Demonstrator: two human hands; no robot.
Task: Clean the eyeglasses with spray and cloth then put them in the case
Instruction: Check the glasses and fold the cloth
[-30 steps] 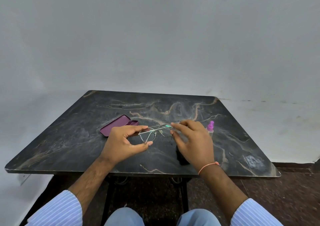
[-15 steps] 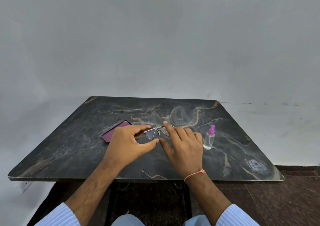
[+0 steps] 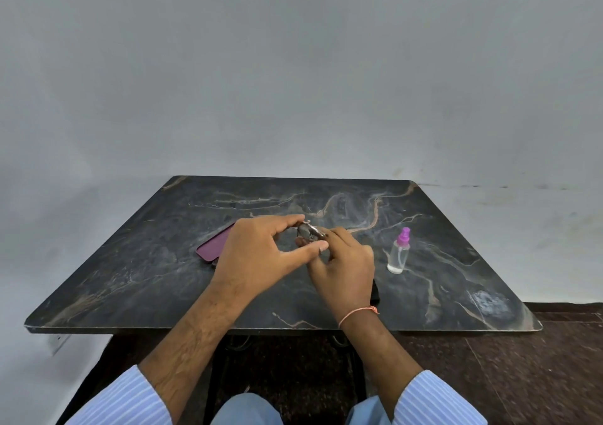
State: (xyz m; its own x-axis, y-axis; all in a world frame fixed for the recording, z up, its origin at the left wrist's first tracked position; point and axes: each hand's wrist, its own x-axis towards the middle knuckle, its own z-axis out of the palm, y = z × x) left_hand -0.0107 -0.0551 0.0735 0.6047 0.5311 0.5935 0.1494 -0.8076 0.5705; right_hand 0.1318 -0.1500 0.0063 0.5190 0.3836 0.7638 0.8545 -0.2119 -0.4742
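Eyeglasses (image 3: 310,231) pinched by left hand (image 3: 257,255), right hand (image 3: 342,268) fingers

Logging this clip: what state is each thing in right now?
Thin metal-framed eyeglasses: held between both hands, above the table.
Maroon flat case: on the table, partly hidden; open or shut unclear.
Clear spray bottle with purple top: upright, untouched.
Left hand: pinching the glasses.
Right hand: gripping the glasses.

— How are the hands placed?
— The left hand (image 3: 254,255) reaches forward, thumb and forefinger spread in a C. The right hand (image 3: 346,268) meets it, fingers (image 3: 339,234) curled.
— The arms?
— Both forearms are bare and angle inward, with striped sleeves pushed up.
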